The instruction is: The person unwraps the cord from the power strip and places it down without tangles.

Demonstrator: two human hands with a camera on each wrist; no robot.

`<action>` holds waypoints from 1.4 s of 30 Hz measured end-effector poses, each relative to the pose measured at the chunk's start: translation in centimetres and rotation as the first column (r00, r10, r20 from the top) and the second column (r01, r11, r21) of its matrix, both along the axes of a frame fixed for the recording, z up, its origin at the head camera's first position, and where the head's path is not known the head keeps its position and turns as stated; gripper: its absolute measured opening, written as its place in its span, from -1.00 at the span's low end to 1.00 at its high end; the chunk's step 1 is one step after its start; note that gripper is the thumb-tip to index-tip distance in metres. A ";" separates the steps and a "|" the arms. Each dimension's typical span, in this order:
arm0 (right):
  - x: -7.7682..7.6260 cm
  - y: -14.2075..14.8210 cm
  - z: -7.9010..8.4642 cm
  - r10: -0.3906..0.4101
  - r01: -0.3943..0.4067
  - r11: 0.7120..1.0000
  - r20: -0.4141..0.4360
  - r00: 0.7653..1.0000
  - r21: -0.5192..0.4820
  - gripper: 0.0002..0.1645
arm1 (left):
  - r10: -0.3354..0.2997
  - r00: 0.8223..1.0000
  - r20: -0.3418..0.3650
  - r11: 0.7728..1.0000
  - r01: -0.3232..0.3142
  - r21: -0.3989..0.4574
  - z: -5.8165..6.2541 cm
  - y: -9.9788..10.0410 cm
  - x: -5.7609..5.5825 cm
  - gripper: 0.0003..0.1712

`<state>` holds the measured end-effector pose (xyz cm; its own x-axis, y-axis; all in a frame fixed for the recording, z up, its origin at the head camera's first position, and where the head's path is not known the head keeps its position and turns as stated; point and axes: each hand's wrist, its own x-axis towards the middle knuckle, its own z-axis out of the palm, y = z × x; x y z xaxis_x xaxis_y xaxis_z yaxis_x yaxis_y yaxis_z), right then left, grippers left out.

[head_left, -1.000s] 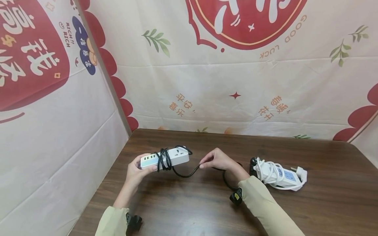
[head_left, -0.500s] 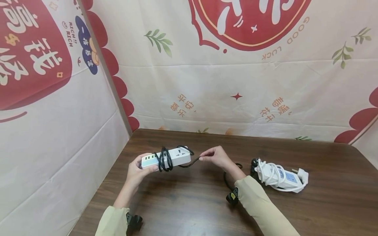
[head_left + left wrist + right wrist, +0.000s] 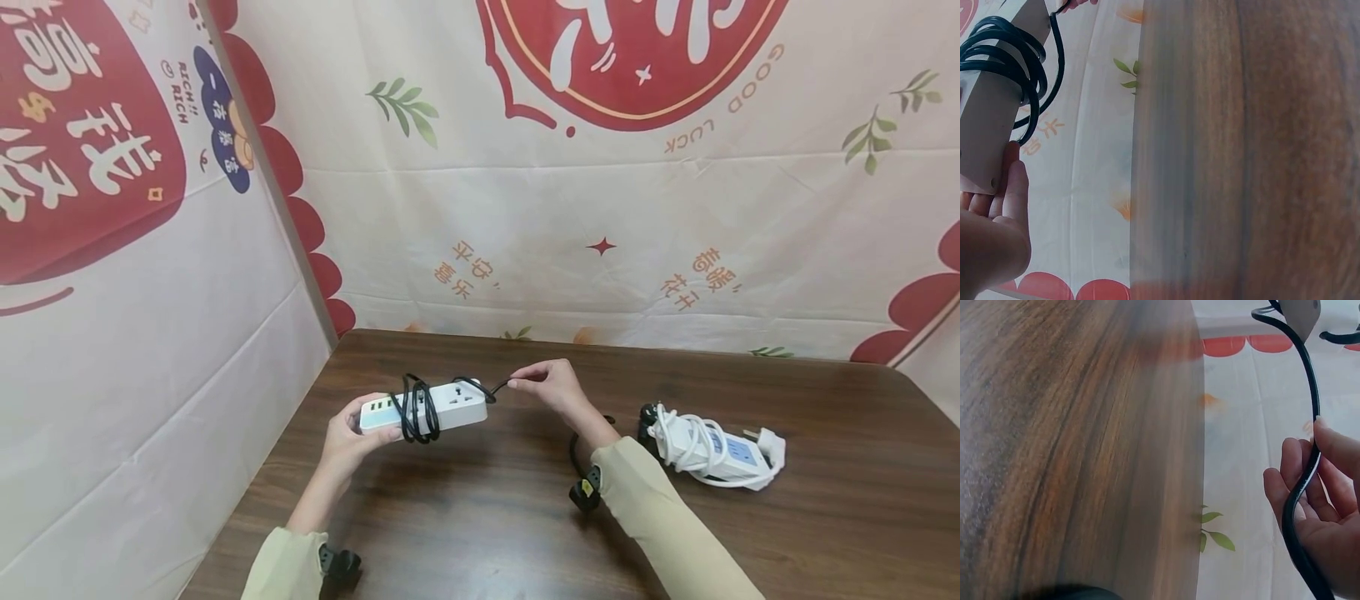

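A white power strip (image 3: 459, 403) with a black cord (image 3: 417, 408) looped several times around its middle is held above the table. My left hand (image 3: 347, 432) grips its left end, thumb in front; in the left wrist view, fingers (image 3: 1017, 187) lie along its side. Off the strip's right end, my right hand (image 3: 553, 388) pinches the cord between thumb and fingertips. The right wrist view shows the cord (image 3: 1314, 387) running from the strip (image 3: 1304, 315) through that pinch and past the palm. Beyond the right hand, part of the cord hangs behind the forearm.
Right of the right forearm, a second power strip (image 3: 738, 450), wrapped in its own white cord (image 3: 697, 446), lies on the brown wooden table (image 3: 465, 533). A printed cloth (image 3: 525, 208) hangs behind the table, another (image 3: 150, 350) at the left. Small black devices sit at both wrists.
My right hand has moved up and away from me, carrying the cord from a slack loop below the strip to above its right end. The left hand keeps its grip, with the strip tilting slightly.
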<state>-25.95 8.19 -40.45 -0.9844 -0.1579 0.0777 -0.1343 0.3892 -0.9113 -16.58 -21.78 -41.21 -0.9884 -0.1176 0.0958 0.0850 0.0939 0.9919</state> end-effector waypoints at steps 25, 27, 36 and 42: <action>-1.1 1.0 2.0 -0.143 0.144 0.988 0.023 0.989 -0.059 -0.67 | -0.066 0.998 -0.016 0.997 0.065 -0.039 -0.6 -0.1 0.0 -0.35; -1.1 1.4 2.1 -0.138 0.139 0.988 0.028 0.990 -0.069 -0.66 | -0.059 0.998 -0.019 0.998 0.058 -0.037 -0.6 0.0 0.0 -0.35; -1.2 3.3 2.9 -0.089 0.088 0.991 -0.008 0.996 -0.098 -0.60 | -0.048 0.999 -0.023 0.999 0.048 -0.013 -0.4 -0.1 0.1 -0.35; -1.0 4.4 3.7 -0.098 0.091 0.986 -0.038 0.994 -0.137 -0.54 | -0.049 0.999 -0.013 0.998 0.049 -0.025 -0.6 -0.1 0.0 -0.35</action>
<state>-26.91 12.59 -36.71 -0.9894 -0.0494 0.1362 -0.1446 0.2763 -0.9501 -16.56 -21.87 -41.81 -0.9915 -0.0663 0.1120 0.1040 0.1139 0.9880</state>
